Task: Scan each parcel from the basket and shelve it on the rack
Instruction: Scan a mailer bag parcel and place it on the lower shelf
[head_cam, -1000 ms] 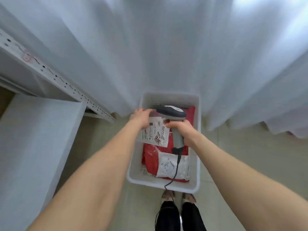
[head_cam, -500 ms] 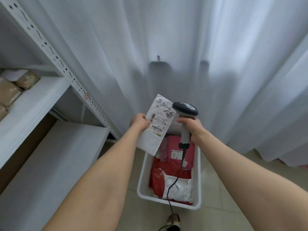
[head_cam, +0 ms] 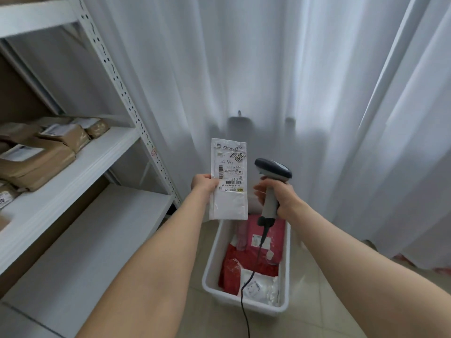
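2 hands are raised in front of you, above the far end of the white plastic basket (head_cam: 215, 253) that stands on the tiled floor (head_cam: 324, 311). Your left hand (head_cam: 203, 185) pinches the flat white padded parcel (head_cam: 228, 203) by its left edge, with the thumb on the front. The parcel is upright, and its printed label and barcodes face you. Your right hand (head_cam: 280, 198) is curled round the pale grip of the grey handheld barcode scanner (head_cam: 272, 172). The scanner's dark head sits just right of the label and does not touch it. You cannot tell whether a finger is on the trigger. The scanner's black cable (head_cam: 243, 308) hangs down across the basket and over its near rim. Inside the basket lie several red plastic mailers (head_cam: 231, 269) and 1 white bag parcel (head_cam: 261, 286) at the near end. To your left stands the white metal rack (head_cam: 121, 91). Its middle shelf carries brown paper-wrapped parcels (head_cam: 36, 159) with white labels. A white curtain (head_cam: 244, 69) hangs behind everything.
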`<state>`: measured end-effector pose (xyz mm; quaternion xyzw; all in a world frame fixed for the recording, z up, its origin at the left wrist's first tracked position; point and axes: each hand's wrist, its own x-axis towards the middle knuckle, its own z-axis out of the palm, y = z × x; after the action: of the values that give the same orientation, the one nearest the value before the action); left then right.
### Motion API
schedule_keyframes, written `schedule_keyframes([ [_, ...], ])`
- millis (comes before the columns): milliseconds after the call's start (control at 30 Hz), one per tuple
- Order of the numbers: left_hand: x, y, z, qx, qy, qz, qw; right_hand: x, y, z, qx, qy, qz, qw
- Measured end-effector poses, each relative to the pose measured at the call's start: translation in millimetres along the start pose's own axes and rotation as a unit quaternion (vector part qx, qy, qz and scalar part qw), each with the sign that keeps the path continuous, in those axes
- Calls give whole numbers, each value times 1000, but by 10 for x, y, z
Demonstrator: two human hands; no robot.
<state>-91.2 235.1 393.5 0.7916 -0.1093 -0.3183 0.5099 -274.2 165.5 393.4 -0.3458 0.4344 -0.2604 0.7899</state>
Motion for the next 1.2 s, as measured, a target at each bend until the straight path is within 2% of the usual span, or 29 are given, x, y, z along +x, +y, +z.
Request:
schedule_keyframes([
  [467,-167,-21,-477,-40,5,-11,999,-543,246,557,-131,-42,-25,990],
  [667,-140,-57,-664,-45,19,-2,999,-627,319,689,-118,6,-35,992],
  [1200,-92,-76,-876,-49,34,1,998,-883,388,898,-171,-24,-27,985],
])
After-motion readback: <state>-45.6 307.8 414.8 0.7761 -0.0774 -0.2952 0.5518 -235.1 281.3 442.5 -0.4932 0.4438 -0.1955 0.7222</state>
